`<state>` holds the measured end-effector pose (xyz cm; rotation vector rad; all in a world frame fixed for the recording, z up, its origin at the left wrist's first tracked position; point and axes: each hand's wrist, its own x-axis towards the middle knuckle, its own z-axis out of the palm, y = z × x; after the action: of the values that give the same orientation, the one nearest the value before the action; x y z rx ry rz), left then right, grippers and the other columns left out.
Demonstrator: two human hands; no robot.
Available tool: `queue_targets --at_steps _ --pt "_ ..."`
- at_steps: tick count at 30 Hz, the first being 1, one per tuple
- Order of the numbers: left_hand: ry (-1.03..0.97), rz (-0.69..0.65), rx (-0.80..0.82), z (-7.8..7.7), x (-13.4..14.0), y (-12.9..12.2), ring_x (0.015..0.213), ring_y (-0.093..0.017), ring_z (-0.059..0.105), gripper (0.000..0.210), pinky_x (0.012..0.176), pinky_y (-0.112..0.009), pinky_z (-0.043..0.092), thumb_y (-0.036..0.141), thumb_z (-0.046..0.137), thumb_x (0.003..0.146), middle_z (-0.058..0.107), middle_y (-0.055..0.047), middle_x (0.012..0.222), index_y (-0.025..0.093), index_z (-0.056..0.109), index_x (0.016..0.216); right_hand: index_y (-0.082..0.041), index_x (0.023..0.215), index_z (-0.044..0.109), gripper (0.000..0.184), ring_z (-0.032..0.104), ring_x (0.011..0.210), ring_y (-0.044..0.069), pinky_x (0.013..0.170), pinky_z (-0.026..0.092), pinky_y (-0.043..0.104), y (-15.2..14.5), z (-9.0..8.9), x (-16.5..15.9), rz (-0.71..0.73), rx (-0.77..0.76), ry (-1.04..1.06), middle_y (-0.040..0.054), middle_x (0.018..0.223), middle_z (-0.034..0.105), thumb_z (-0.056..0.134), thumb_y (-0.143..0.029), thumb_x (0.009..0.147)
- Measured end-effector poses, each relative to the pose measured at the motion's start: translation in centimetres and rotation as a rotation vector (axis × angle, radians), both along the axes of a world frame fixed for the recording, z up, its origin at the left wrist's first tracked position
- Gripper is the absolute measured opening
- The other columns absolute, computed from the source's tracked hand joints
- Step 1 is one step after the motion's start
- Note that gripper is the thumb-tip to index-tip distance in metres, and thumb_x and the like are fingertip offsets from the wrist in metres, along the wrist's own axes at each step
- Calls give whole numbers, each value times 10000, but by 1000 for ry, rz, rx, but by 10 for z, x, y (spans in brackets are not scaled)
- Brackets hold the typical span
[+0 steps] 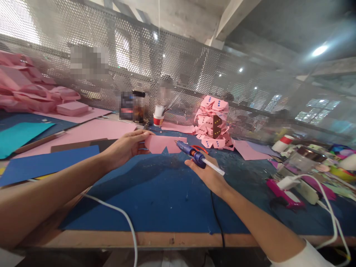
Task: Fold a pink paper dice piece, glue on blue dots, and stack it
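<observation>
Between its thumb and fingers my left hand (128, 147) pinches the left end of a pink paper strip (162, 144) with a V-shaped notch in its lower edge. Wrapped round a blue hot glue gun (191, 152) is my right hand (208, 172). The gun's nozzle is at the right part of the strip; whether it touches the paper I cannot tell. A clear glue stick (213, 167) juts from the back of the gun, and a black cord (216, 213) hangs below. Behind the hands rises a stack of pink notched pieces (213, 120) with coloured dots.
Pink folded pieces (30, 91) are heaped at the far left, near blue (55, 163) and teal sheets (22, 135). A red-and-white cup (158, 118) and a jar (139, 107) stand along the perforated metal screen (178, 70). White cables, a magenta device (286, 194) and clutter lie right.
</observation>
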<state>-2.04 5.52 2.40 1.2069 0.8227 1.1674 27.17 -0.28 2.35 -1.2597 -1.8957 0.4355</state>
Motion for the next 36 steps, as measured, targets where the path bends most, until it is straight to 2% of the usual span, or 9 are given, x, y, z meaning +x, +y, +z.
queue_targets --at_steps 22,36 --pt "-22 0 11 1 -1 0 710 -119 650 224 636 -229 593 358 706 873 629 -6 875 184 665 1008 -208 724 551 404 448 556 128 498 325 244 0 -1 1 -13 -2 -3 -43 592 498 664 -574 854" --pt "-34 -15 8 1 -2 0 705 -125 657 228 653 -245 583 356 704 878 677 -12 864 195 664 1034 -224 735 527 389 439 567 138 519 321 268 0 -1 1 1 -33 8 -34 616 499 665 -564 862"
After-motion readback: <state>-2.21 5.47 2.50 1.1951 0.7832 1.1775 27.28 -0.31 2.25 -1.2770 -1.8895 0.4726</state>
